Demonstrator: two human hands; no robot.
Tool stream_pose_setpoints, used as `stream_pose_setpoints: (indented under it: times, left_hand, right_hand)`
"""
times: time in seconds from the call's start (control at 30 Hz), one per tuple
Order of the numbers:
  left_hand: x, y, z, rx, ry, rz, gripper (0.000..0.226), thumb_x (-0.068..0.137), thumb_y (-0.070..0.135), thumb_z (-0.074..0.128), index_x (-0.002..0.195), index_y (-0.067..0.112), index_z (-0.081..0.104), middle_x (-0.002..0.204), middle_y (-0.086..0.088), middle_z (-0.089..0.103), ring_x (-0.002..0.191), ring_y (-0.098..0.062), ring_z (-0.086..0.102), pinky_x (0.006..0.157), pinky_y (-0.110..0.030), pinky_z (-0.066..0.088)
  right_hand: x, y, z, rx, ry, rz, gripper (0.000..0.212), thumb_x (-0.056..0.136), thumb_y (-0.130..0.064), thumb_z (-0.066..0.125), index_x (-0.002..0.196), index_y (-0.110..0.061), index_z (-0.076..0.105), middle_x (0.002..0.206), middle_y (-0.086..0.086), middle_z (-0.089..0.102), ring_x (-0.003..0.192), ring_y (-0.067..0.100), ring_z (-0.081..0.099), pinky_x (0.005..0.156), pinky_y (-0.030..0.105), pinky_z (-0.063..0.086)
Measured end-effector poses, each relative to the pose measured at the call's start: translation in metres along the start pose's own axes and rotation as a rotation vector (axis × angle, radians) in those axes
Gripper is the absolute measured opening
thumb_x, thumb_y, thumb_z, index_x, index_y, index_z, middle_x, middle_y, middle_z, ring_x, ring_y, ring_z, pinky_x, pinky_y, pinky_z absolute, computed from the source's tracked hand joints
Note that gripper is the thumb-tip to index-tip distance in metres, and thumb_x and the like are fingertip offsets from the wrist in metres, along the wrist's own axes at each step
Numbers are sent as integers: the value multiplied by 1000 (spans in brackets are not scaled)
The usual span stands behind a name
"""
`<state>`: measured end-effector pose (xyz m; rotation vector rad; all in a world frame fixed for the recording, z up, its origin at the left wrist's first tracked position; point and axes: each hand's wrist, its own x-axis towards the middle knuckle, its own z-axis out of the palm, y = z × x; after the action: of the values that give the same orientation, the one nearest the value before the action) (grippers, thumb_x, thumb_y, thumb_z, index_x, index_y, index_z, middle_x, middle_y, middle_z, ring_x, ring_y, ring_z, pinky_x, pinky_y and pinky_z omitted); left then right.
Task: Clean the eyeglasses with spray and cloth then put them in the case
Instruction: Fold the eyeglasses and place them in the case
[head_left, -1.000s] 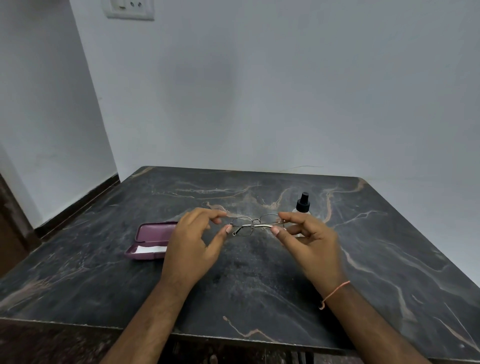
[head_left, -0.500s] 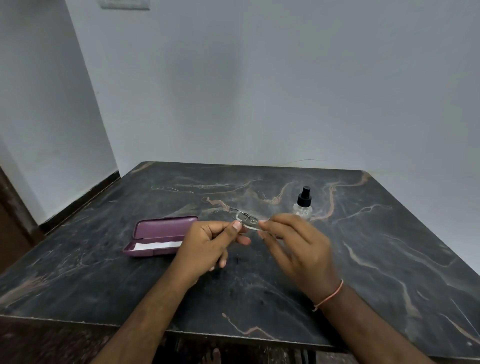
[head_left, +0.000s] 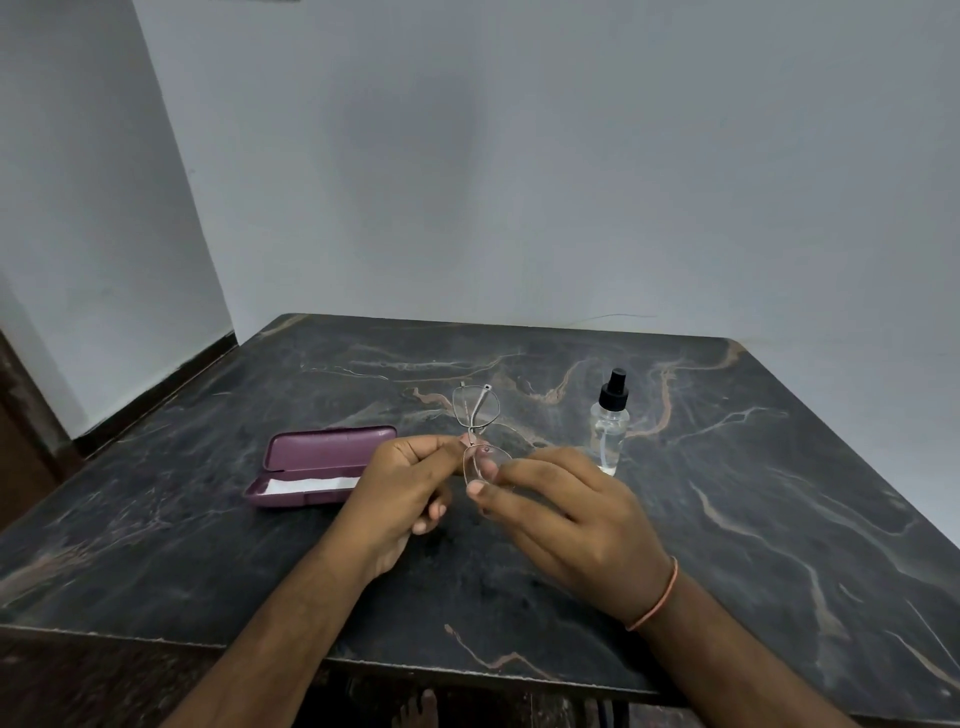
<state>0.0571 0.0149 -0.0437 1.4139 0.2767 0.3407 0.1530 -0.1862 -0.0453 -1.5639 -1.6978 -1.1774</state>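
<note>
Above a dark veined marble table (head_left: 727, 519) in a corner of pale walls, both hands pinch the glasses (head_left: 475, 415): left hand (head_left: 400, 488) at the bridge, right hand (head_left: 566, 509) on the near lens. Left lies an open maroon case (head_left: 322, 457) holding a white cloth (head_left: 311, 485); a spray bottle (head_left: 609, 423) stands right.

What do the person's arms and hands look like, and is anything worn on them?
Both forearms are bare, with no sleeves in view. The left hand wears nothing visible: no ring, watch or glove. The right hand is also bare, but a thin orange-pink band goes round its wrist.
</note>
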Motion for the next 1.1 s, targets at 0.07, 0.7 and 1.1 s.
stream_pose_setpoints:
  times: [0.07, 0.7, 1.1]
  left_hand:
    - [-2, 0, -1, 14, -12, 28, 26, 96, 42, 76, 101, 19, 88, 84, -1, 83, 39, -3, 42, 34, -15, 26]
    - [13, 114, -103, 951, -174, 188, 19, 104, 39, 74, 90, 39, 87, 74, 7, 78, 56, -12, 49, 56, -24, 38]
    - [43, 114, -155, 1282, -487, -146, 27, 111, 36, 64, 107, 17, 84, 103, -11, 82, 75, -11, 56, 72, -28, 45]
  right_hand:
    - [2, 1, -1, 40, -12, 29, 45, 97, -28, 87, 136, -10, 72, 119, 7, 75, 98, 26, 70, 93, 33, 58]
    - [-12, 24, -5, 303, -89, 583, 36, 110, -52, 48, 135, -28, 61, 120, -23, 55, 100, 13, 62, 73, 30, 54]
    - [-11, 22, -4, 305, -140, 626, 36, 107, -47, 50, 132, -24, 63, 111, -16, 57, 94, 8, 61, 73, 33, 54]
